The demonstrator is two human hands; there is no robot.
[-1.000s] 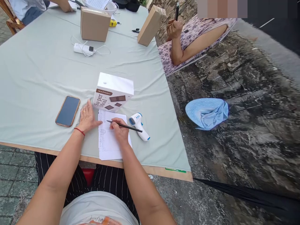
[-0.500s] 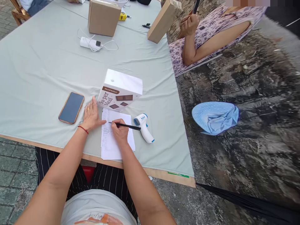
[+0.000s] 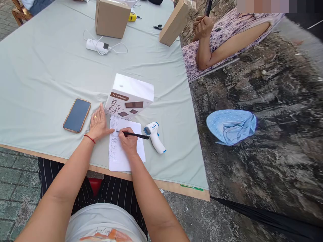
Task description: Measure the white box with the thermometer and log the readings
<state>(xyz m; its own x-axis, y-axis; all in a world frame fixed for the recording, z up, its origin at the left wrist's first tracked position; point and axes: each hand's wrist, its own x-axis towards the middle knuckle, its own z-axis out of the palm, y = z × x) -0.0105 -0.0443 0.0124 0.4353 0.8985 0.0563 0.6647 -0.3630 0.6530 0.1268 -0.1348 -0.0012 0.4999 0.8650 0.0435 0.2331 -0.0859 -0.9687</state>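
Observation:
My right hand (image 3: 129,141) is closed round a black pen (image 3: 137,135), whose tip meets the printed sheets of paper (image 3: 126,161) near their left side. A small circled mark shows on the top sheet. My left hand (image 3: 98,125) lies flat with fingers stretched out, its thumb reaching onto the paper's left edge. Just beyond the paper stands a white "Super Meal" box (image 3: 133,87) with brown pictures. A smartphone (image 3: 77,115) with a dark screen lies left of my left hand. To the right of the paper rests a white and blue infrared thermometer (image 3: 155,138).
On the pale tablecloth (image 3: 50,77), farther off, are a white device with a cable (image 3: 97,46), a cardboard box (image 3: 112,18) and a tilted carton (image 3: 174,23). Another person's hand (image 3: 204,27) holds a dark object at the right. A blue cap-like item (image 3: 232,127) lies beyond the table's right edge.
My right hand and the pen have shifted very slightly to the left on the paper. My left hand stays in place.

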